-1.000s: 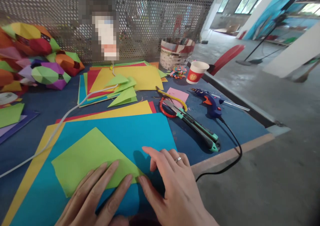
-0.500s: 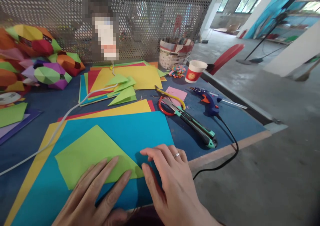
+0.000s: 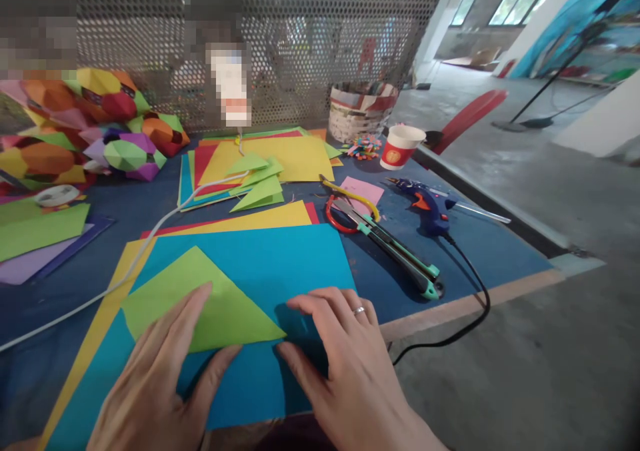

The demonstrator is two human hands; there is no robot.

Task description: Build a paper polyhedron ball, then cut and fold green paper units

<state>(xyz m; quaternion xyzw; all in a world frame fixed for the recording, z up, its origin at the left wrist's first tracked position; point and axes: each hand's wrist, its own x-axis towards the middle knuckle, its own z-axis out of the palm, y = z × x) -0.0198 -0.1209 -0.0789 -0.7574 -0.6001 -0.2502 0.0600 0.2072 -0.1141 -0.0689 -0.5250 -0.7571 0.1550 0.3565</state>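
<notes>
A folded sheet of light green paper lies on a large blue sheet, its pointed corner toward the right. My left hand rests over the paper's lower left part, fingers stretched out and thumb apart near its lower edge. My right hand is on the blue sheet just right of the pointed corner, fingers slightly bent and spread from the thumb, holding nothing. A ring shows on one of its fingers. Yellow and red sheets stick out from under the blue one.
A utility knife lies beside scissors with red and yellow handles. Further right are a glue gun and a paper cup. A white cord crosses the sheets. Folded paper shapes are piled at left.
My left hand has slid left and down along the green paper, its thumb now farther from the pointed corner. My right thumb has shifted slightly lower. The view has turned a little left.
</notes>
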